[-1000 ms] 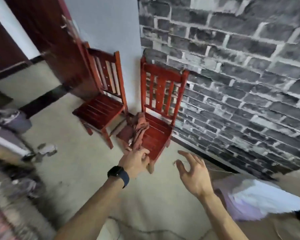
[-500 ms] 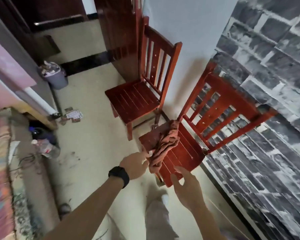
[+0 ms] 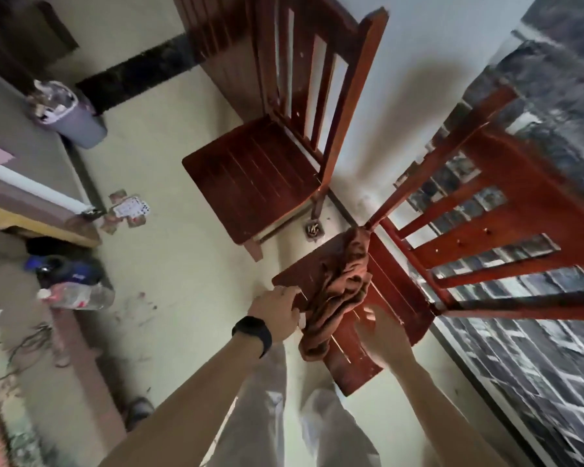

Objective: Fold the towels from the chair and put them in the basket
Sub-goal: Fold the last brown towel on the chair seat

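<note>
- The towel (image 3: 344,288), rust-brown, is lying crumpled in a long heap across the seat of the chair (image 3: 402,291). It is running from the foot of the chair's back post down to its front left edge, where the lower end is drooping over. Whether this is one cloth or several bunched together is not clear, and none of it is folded yet.
- The left hand (image 3: 277,311), wearing a black watch (image 3: 252,333), is sitting at the chair's front left edge with its fingers curled in against the near side of the towel. Blur is hiding the fingertips, so I cannot tell whether they are pinching cloth or only touching it.
- The right hand (image 3: 381,332) is hovering over the chair's seat on the far side of the towel, fingers spread and loose, holding nothing.
- The hands are flanking the heap, most likely so it can be gathered from both sides and lifted without an end trailing.
- The basket is not showing anywhere, so the job looks to be at the pick-up stage, with folding and putting away both ahead.
- A second chair (image 3: 250,176) is standing just left of the chair. Farther left of it, playing cards (image 3: 129,210), a plastic bottle (image 3: 78,296) and a purple bin (image 3: 71,119) are sitting on the floor.
</note>
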Available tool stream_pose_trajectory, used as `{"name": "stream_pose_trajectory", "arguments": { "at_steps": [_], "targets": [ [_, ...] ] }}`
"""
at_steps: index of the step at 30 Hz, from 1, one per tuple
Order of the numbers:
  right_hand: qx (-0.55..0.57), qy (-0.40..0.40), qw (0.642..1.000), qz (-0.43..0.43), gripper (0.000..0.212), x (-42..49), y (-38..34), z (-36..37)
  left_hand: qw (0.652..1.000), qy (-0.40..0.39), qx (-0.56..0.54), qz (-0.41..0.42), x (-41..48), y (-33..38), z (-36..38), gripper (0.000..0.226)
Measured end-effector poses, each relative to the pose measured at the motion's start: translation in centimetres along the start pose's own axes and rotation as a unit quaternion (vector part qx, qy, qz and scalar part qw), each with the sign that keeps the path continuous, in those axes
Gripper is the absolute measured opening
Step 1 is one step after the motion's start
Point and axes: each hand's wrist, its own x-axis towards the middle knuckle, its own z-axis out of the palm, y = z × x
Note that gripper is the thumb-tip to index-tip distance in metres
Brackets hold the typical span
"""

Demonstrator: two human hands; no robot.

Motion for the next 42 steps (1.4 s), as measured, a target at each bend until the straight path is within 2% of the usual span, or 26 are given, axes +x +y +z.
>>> {"name": "stream_pose_trajectory", "arguments": {
  "at_steps": [3, 5, 9, 12, 14, 16, 19, 23, 25, 28, 29, 31, 33, 35, 37, 39, 42],
  "targets": [
    [-0.003, -0.007, 0.999, 0.042, 0.052, 6.3, -0.4, 0.7, 0.994, -0.005, 0.106, 0.022, 5.9, -1.8, 0.9, 0.065],
    [0.022, 0.003, 0.996, 0.083, 0.057, 10.5, -0.7, 0.9, 0.982, -0.041, 0.176, 0.055, 9.6, -3.0, 1.6, 0.070],
    [0.124, 0.022, 0.977, 0.171, 0.085, 19.0, -0.8, 2.7, 0.934, -0.115, 0.292, 0.172, 16.7, -5.0, 4.0, 0.075],
    [0.175, 0.069, 0.956, 0.227, 0.098, 24.7, -1.1, 4.8, 0.908, -0.149, 0.328, 0.215, 21.2, -7.0, 7.0, 0.074],
    [0.148, 0.120, 0.943, 0.272, 0.095, 27.3, -0.7, 6.6, 0.898, -0.154, 0.342, 0.231, 23.0, -8.7, 8.7, 0.074],
    [0.141, 0.164, 0.933, 0.289, 0.080, 28.3, -0.1, 8.2, 0.895, -0.146, 0.342, 0.247, 23.3, -10.3, 9.9, 0.077],
    [0.150, 0.170, 0.932, 0.282, 0.057, 27.1, 0.0, 9.5, 0.899, -0.150, 0.318, 0.260, 22.9, -11.4, 10.1, 0.076],
    [0.203, 0.217, 0.917, 0.267, 0.038, 22.3, -2.1, 8.9, 0.911, -0.232, 0.258, 0.222, 23.7, -9.6, 7.6, 0.061],
    [0.224, 0.216, 0.917, 0.249, 0.032, 19.0, -3.7, 8.2, 0.940, -0.238, 0.176, 0.168, 23.7, -8.0, 5.3, 0.058],
    [0.254, 0.218, 0.921, 0.201, 0.039, 13.6, -6.5, 6.3, 0.973, -0.209, -0.001, 0.098, 22.6, -5.3, 0.9, 0.071],
    [0.270, 0.218, 0.919, 0.190, 0.041, 11.9, -7.5, 5.7, 0.970, -0.210, -0.079, 0.090, 21.9, -4.2, -0.7, 0.075],
    [0.297, 0.221, 0.914, 0.168, 0.044, 8.6, -9.3, 4.6, 0.941, -0.234, -0.230, 0.084, 19.3, -1.7, -4.4, 0.077],
    [0.318, 0.226, 0.909, 0.145, 0.047, 5.1, -11.2, 3.5, 0.911, -0.270, -0.296, 0.099, 16.2, 0.6, -7.7, 0.067],
    [0.344, 0.238, 0.901, 0.115, 0.048, 1.4, -13.0, 2.3, 0.904, -0.289, -0.283, 0.138, 13.3, 2.1, -10.6, 0.056],
    [0.361, 0.265, 0.891, 0.083, 0.047, -2.8, -15.0, 0.8, 0.911, -0.283, -0.240, 0.179, 10.3, 3.6, -13.9, 0.044],
    [0.382, 0.295, 0.874, 0.053, 0.039, -6.8, -16.6, -1.1, 0.918, -0.256, -0.207, 0.221, 6.9, 5.0, -17.6, 0.036],
    [0.437, 0.330, 0.837, 0.003, 0.034, -12.8, -19.1, -4.4, 0.918, -0.185, -0.175, 0.303, 1.4, 7.1, -23.2, 0.036]
  ]
}}
